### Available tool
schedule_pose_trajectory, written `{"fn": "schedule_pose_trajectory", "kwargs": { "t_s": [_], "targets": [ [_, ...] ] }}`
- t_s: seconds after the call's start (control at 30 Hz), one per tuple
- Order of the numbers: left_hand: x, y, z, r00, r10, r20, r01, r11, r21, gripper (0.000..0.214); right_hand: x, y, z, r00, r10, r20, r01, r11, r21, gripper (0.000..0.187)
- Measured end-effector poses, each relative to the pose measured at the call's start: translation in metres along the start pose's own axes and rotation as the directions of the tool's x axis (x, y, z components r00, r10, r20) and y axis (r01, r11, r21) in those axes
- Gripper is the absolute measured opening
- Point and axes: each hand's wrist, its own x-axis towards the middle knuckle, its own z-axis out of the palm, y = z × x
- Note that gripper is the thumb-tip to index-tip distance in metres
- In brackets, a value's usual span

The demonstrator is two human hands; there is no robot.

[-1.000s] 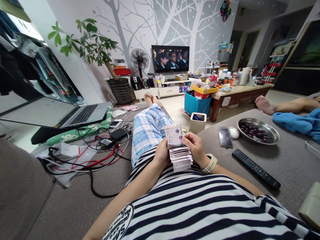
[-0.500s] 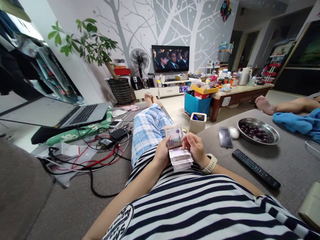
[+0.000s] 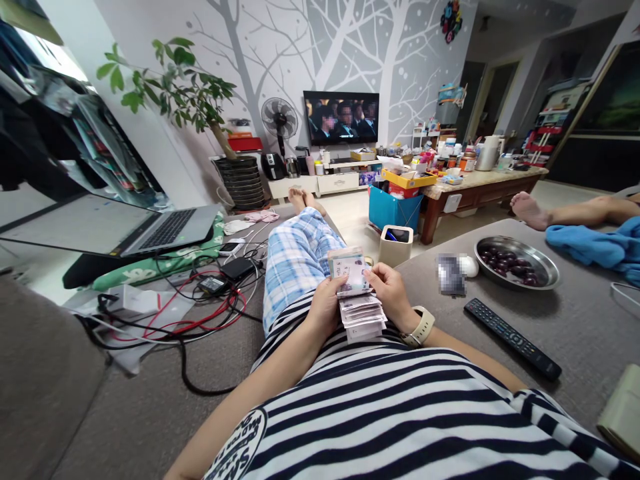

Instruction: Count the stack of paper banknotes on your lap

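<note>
A stack of banknotes (image 3: 345, 261) stands upright over my lap, with several notes folded down toward me in a layered fan of banknotes (image 3: 362, 317). My left hand (image 3: 324, 303) is closed around the left side of the stack, its thumb lying on the front note. At the right edge, my right hand (image 3: 391, 293) pinches a banknote between thumb and fingers. A watch (image 3: 421, 328) with a pale strap sits on my right wrist. Beneath the notes are my striped shirt and checked trousers (image 3: 295, 257); part of the lower fingers is hidden.
On the sofa to the right lie a remote control (image 3: 513, 338), a white mouse (image 3: 469, 267) and a steel bowl (image 3: 547, 272) of dark fruit. Cables (image 3: 185, 360) and a laptop (image 3: 175, 230) are on the left. Another person's foot (image 3: 531, 210) rests at the far right.
My right hand's fingers have come to the stack's upper right edge and now pinch a note there. The front note's face looks different. My left hand keeps its hold.
</note>
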Motion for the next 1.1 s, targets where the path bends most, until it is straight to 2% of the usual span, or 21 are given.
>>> {"fn": "schedule_pose_trajectory", "kwargs": {
  "t_s": [0.27, 0.5, 0.7, 1.1],
  "targets": [
    [0.01, -0.006, -0.003, 0.999, 0.025, -0.044, -0.028, 0.997, -0.068, 0.015, -0.001, -0.003, 0.0, 0.999, -0.033, 0.007, 0.033, 0.999, 0.024, 0.038],
    [-0.001, 0.001, 0.002, 0.997, 0.081, -0.007, -0.08, 0.997, 0.02, 0.017, -0.003, -0.005, -0.001, 0.995, -0.09, 0.035, 0.087, 0.993, 0.081, 0.034],
    [-0.004, 0.003, 0.004, 0.995, 0.101, -0.023, -0.1, 0.994, 0.049, 0.017, -0.004, -0.005, 0.001, 0.997, -0.059, 0.058, 0.052, 0.991, 0.125, 0.029],
    [-0.004, 0.001, 0.004, 0.996, 0.089, -0.016, -0.087, 0.993, 0.08, 0.009, -0.005, -0.006, 0.0, 0.995, -0.091, 0.034, 0.087, 0.991, 0.101, 0.031]
  ]
}}
